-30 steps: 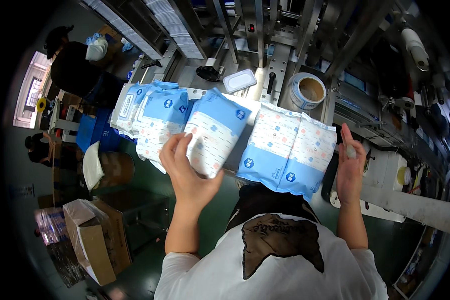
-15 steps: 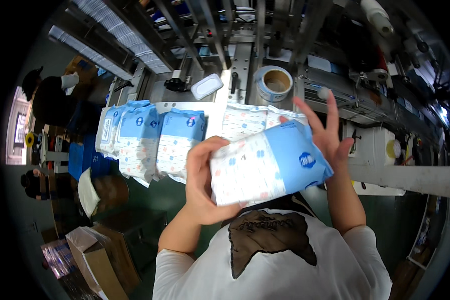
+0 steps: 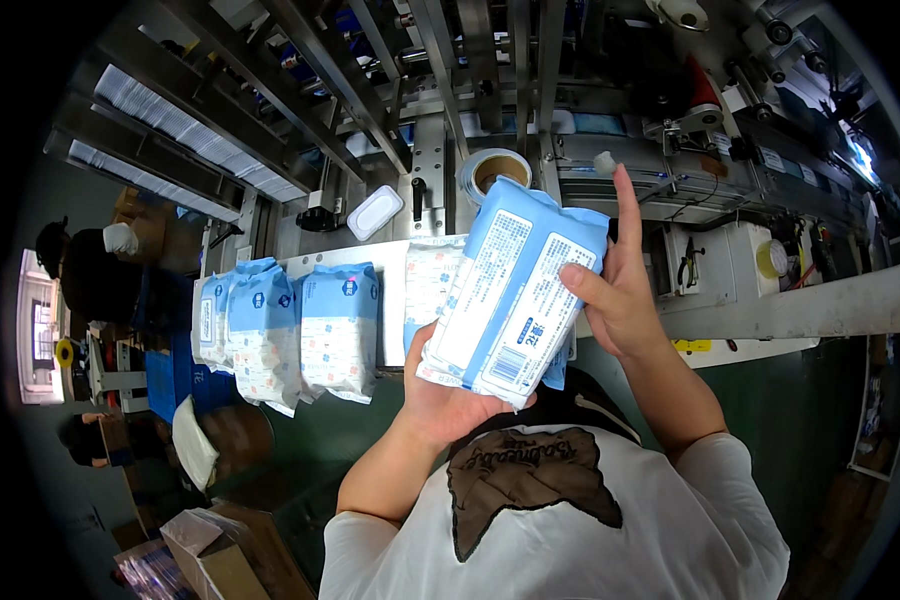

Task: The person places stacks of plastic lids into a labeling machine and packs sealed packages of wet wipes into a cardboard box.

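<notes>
A blue and white soft pack of wipes (image 3: 515,290) is tilted in front of me, its printed back with a barcode facing up. My left hand (image 3: 450,405) is closed around its lower left end from below. My right hand (image 3: 615,290) grips the upper right edge, thumb on the printed face and index finger stretched upward. Blue wrapping shows under the pack's lower right edge; whether it belongs to a second pack I cannot tell. Another pack (image 3: 430,275) lies on the table behind, partly covered. To the left, several similar packs (image 3: 338,335) sit side by side along the table edge.
A white plastic lid (image 3: 375,213) and a label roll (image 3: 495,170) lie on the machine bed. Metal guide bars (image 3: 340,80) rise beyond, with stacked white sheets (image 3: 175,130) at left. Pliers (image 3: 688,265) rest at right. Cardboard boxes (image 3: 215,560) stand lower left; another person (image 3: 100,270) is far left.
A printed back now faces me where a flowered front did. My right hand has gone from spread fingers to gripping the upper edge. The view has shifted.
</notes>
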Tool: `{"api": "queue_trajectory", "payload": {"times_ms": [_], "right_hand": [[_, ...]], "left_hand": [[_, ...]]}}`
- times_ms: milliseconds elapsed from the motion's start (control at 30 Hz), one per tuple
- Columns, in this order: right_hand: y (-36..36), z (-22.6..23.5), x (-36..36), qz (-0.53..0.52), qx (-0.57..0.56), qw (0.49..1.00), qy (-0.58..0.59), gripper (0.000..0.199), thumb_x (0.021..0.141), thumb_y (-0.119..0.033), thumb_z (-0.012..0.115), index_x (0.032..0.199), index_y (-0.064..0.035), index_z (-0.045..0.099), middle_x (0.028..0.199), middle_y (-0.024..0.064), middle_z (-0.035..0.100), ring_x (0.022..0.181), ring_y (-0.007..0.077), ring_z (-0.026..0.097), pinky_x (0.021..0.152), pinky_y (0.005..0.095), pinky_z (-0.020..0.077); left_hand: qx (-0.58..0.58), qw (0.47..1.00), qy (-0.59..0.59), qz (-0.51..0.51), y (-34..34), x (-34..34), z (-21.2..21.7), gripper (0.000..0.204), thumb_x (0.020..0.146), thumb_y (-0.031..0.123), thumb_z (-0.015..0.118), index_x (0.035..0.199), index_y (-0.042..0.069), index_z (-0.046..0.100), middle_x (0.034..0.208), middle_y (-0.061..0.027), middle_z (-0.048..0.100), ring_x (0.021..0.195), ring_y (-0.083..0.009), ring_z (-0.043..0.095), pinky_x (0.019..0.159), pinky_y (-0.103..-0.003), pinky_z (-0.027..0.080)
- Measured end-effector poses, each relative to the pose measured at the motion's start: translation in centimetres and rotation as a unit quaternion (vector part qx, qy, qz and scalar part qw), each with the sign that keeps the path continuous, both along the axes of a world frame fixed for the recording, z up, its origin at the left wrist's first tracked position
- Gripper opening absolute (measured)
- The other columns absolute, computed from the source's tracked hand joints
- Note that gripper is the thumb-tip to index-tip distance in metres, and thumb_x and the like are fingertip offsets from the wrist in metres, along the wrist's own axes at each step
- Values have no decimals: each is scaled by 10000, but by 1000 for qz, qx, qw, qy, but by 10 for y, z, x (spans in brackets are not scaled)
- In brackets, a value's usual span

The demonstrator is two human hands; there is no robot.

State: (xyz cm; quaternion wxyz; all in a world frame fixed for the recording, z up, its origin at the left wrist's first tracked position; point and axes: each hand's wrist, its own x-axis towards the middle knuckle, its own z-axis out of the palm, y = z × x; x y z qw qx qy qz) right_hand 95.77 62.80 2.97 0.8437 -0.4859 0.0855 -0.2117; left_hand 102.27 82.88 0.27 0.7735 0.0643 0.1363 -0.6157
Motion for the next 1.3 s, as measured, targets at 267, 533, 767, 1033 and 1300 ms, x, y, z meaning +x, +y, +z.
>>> {"api": "queue_trajectory", "payload": {"times_ms": [267, 533, 767, 1033, 1300], "right_hand": [[1, 4, -3, -34, -36, 999, -7, 1070, 772, -56, 710, 1518, -168, -49, 1193, 203, 494, 1121, 257, 528, 975, 426, 432], [-1, 18, 4, -95, -167, 978, -86, 1119, 765, -4, 704, 1500, -143, -128, 1231, 214, 491, 1149, 253, 527, 966, 408, 446], [-4, 11, 10, -122, -354, 914, -155, 1170, 759, -32, 722, 1482, -166, -189, 1263, 231, 493, 1116, 268, 558, 940, 398, 466], [-9, 22, 10, -119, -264, 953, -92, 1150, 771, -37, 715, 1483, -145, -182, 1249, 218, 507, 1115, 265, 559, 940, 397, 467], [-26, 15, -15, 83, -629, 741, -220, 810, 671, -240, 826, 1375, -108, 447, 1348, 190, 481, 1162, 358, 539, 940, 430, 474]], "left_hand": [[-44, 999, 30, 7, -6, -2, 3, 728, 888, 590, 389, 1476, 169, 305, 1504, -168, 306, 1284, -485, 366, 917, -636, 374], [-2, 994, -88, 63, -4, -5, 12, 936, 855, 761, 292, 1487, 77, 202, 1526, -197, 231, 1400, -424, 215, 1070, -670, 220], [6, 994, -100, 55, -9, 0, 23, 1007, 848, 763, 335, 1464, -11, 144, 1496, -258, 236, 1382, -478, 211, 1093, -640, 220], [-4, 995, -81, 57, -6, -5, 21, 971, 857, 741, 368, 1453, -4, 191, 1490, -275, 253, 1389, -513, 137, 1083, -664, 196], [155, 911, -352, 146, -13, 8, 14, 874, 904, 720, 240, 1472, 56, 245, 1486, -179, 314, 1357, -329, 332, 1117, -499, 267]]}}
